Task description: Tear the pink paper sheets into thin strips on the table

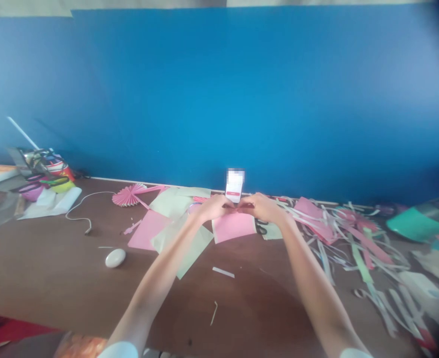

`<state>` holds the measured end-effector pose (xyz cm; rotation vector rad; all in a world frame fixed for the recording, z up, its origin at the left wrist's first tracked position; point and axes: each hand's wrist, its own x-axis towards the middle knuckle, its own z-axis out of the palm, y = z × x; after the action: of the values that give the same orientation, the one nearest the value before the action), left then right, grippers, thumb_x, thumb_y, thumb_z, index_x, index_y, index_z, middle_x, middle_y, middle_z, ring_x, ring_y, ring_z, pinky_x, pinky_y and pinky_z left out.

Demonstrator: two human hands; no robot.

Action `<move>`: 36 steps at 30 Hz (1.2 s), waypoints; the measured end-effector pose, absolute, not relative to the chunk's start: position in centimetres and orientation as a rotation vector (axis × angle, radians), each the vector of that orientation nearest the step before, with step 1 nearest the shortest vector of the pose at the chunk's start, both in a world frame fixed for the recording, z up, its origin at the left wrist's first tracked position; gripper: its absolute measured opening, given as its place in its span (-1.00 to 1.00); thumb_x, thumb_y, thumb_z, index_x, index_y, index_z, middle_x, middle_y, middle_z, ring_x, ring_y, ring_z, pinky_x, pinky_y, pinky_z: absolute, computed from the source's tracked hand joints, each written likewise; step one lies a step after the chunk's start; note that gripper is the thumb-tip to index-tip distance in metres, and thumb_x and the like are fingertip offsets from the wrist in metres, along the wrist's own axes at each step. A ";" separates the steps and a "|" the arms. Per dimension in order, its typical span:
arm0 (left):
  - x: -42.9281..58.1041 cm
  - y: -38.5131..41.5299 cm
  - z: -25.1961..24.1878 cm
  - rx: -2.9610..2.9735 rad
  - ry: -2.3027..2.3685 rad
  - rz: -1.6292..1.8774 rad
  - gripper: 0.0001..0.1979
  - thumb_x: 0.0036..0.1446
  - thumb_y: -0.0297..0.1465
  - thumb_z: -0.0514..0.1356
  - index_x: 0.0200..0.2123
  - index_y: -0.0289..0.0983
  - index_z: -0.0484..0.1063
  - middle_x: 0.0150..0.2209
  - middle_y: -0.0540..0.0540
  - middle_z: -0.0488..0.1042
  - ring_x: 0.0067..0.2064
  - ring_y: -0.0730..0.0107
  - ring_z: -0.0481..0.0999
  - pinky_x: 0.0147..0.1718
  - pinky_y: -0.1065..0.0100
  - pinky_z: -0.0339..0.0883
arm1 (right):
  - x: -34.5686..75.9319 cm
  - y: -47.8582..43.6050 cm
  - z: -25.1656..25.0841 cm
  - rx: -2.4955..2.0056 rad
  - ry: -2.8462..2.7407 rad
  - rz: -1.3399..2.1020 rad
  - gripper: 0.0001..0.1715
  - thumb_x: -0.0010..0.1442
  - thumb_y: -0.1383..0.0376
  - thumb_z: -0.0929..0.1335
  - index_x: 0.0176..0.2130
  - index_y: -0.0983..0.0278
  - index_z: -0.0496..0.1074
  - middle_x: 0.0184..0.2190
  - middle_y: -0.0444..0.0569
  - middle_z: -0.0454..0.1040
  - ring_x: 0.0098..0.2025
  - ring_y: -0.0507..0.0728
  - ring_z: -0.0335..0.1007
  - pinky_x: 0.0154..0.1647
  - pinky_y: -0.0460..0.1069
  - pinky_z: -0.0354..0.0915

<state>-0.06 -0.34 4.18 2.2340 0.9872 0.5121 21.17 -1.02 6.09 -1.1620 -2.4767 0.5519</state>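
My left hand (pixel 215 209) and my right hand (pixel 261 207) are close together at the far side of the table, fingers bent inward. Between and below them a sheet of pink paper (pixel 235 228) shows, its upper edge at my fingertips; both hands look closed on that edge, though the fingertips are partly hidden. Just behind the hands a phone (pixel 234 188) with a lit white screen stands upright near the blue wall. Pale green sheets (pixel 189 243) and another pink sheet (pixel 148 229) lie under and beside my left forearm.
A pink pleated paper fan (pixel 129 195), a white cable (pixel 88 199) and a white mouse (pixel 115 258) lie to the left. Paper strips (pixel 365 268) are heaped at right, near a green container (pixel 413 222). Pouches (pixel 33 190) stand far left; a white strip (pixel 223 272) lies in front.
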 end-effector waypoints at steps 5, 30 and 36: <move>0.0 -0.2 3.7 2.269 1.013 0.540 -0.76 0.14 -0.26 0.14 -0.29 -0.27 0.53 -0.22 -0.12 0.53 -0.29 0.30 0.46 -0.41 0.39 0.15 | 21.0 -1.0 5.9 -1.148 -2.530 0.530 -0.71 0.20 0.12 0.26 -0.25 0.13 0.53 -0.32 -0.10 0.56 -0.35 0.11 0.41 -0.36 -0.06 0.16; 0.0 -0.2 3.7 2.268 1.040 0.482 -0.76 0.10 -0.23 0.17 -0.28 -0.24 0.53 -0.25 -0.05 0.53 -0.29 0.37 0.44 -0.41 0.42 0.14 | 20.8 -0.9 5.8 -1.156 -2.599 0.490 -0.68 0.22 0.16 0.24 -0.26 0.18 0.56 -0.37 -0.09 0.56 -0.44 0.05 0.36 -0.41 -0.07 0.08; -0.3 0.0 3.4 2.312 1.039 0.369 -0.78 0.14 -0.29 0.12 -0.25 -0.25 0.51 -0.27 -0.05 0.53 -0.31 0.36 0.45 -0.43 0.42 0.13 | 21.0 -0.8 5.5 -1.223 -2.584 0.442 -0.66 0.22 0.12 0.24 -0.25 0.18 0.55 -0.32 -0.08 0.57 -0.37 0.08 0.39 -0.40 -0.07 0.11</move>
<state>-0.35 0.04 3.44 2.3122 1.0393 0.3688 20.98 -0.80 5.50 -1.2235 -2.5838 0.4421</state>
